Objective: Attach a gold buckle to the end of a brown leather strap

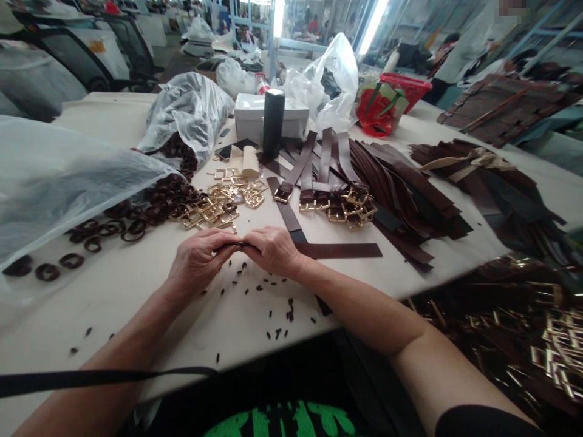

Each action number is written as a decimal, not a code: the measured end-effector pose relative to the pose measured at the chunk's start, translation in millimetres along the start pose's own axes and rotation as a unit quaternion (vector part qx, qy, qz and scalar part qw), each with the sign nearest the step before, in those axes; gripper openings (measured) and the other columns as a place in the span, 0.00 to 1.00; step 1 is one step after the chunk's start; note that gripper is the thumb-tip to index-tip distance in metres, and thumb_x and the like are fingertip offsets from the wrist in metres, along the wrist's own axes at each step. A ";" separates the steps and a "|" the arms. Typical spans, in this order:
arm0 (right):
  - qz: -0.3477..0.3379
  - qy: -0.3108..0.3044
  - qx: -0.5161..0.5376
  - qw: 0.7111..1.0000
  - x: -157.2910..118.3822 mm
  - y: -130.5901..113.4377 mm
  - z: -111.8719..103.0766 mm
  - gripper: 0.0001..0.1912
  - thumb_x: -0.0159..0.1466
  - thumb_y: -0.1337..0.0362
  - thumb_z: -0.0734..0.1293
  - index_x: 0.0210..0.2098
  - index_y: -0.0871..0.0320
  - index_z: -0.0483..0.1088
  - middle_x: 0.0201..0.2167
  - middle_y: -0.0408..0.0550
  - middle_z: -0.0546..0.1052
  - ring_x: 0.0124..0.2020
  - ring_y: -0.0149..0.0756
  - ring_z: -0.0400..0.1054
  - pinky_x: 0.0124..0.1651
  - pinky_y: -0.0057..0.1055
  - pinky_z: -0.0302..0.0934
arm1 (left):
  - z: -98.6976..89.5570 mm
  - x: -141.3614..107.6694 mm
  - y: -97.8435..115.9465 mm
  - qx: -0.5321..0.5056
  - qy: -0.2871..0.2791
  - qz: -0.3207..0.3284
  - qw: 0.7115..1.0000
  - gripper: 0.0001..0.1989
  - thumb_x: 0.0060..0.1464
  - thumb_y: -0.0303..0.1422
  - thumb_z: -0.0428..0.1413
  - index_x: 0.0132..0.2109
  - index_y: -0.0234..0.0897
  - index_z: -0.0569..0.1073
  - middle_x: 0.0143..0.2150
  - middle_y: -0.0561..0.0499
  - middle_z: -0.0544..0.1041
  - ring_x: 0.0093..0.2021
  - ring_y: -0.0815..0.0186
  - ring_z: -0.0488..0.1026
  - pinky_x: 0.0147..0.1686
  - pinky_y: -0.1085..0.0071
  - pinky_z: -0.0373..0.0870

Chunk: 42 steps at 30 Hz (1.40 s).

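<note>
My left hand (195, 258) and my right hand (274, 250) meet over the near middle of the table, fingers pinched on a dark brown leather strap (339, 250). Between the fingertips only a thin dark edge of it shows; its flat end lies on the table to the right of my right wrist. Just beyond the hands is a heap of gold square buckles (214, 203). Small dark leather loops (132, 227) spill from a clear plastic bag (73, 176) on the left. Tiny dark bits (246, 291) are scattered below my hands.
Finished-looking straps with buckles (350, 209) and a fan of brown straps (401, 182) lie to the right. A black cylinder (273, 121) stands before a white box (243, 118). Behind are a red basket (412, 88) and plastic bags (334, 79). More buckled straps (560, 346) hang low right.
</note>
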State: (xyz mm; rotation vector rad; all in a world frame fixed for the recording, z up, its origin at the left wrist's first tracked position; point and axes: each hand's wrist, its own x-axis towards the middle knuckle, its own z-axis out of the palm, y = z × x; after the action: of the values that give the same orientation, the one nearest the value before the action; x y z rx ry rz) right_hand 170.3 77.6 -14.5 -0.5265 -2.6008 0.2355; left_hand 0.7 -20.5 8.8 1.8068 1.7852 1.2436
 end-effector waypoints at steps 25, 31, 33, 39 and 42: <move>0.132 0.140 0.133 0.972 8.6 35.6 -10.3 0.07 0.67 0.62 0.66 0.36 0.58 0.75 0.30 0.46 0.78 0.31 0.35 0.71 0.37 0.31 0.61 | -74.8 -61.9 -27.6 0.136 -0.206 0.026 0.969 0.12 0.57 0.39 0.57 0.46 0.49 0.83 0.53 0.43 0.80 0.49 0.53 0.77 0.54 0.59 0.71; 0.165 0.158 0.163 0.960 8.8 41.1 -8.3 0.07 0.67 0.62 0.66 0.37 0.58 0.75 0.29 0.45 0.78 0.29 0.34 0.71 0.35 0.30 0.62 | -76.1 -36.4 -65.2 0.225 -0.064 0.057 0.971 0.14 0.60 0.43 0.55 0.44 0.47 0.83 0.50 0.42 0.80 0.49 0.51 0.76 0.55 0.55 0.69; 0.181 0.163 0.167 0.955 9.1 43.6 -7.9 0.07 0.67 0.62 0.66 0.37 0.58 0.75 0.29 0.45 0.78 0.29 0.33 0.71 0.35 0.29 0.62 | -74.2 -12.8 -65.7 0.228 -0.052 0.069 0.970 0.14 0.59 0.43 0.55 0.44 0.46 0.83 0.48 0.42 0.81 0.47 0.52 0.76 0.53 0.56 0.69; 0.185 0.163 0.180 0.952 9.1 46.3 -7.0 0.07 0.67 0.63 0.66 0.38 0.59 0.75 0.30 0.46 0.79 0.30 0.34 0.72 0.35 0.28 0.62 | -40.4 61.7 -43.5 0.290 -0.103 0.089 0.947 0.13 0.58 0.39 0.53 0.41 0.44 0.82 0.45 0.44 0.81 0.44 0.56 0.75 0.48 0.63 0.69; 0.188 0.159 0.180 0.953 9.3 46.8 -5.8 0.07 0.67 0.63 0.66 0.38 0.58 0.76 0.29 0.45 0.78 0.30 0.33 0.72 0.34 0.27 0.62 | -19.8 87.2 -38.6 0.367 -0.128 0.067 0.919 0.11 0.57 0.37 0.54 0.40 0.42 0.81 0.42 0.45 0.80 0.41 0.59 0.74 0.45 0.67 0.68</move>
State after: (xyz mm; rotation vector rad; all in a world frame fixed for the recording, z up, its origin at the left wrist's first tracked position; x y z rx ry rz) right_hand 180.7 124.4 -17.4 -0.8421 -2.0657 0.6750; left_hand -52.6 59.8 22.5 2.3647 2.1574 0.3228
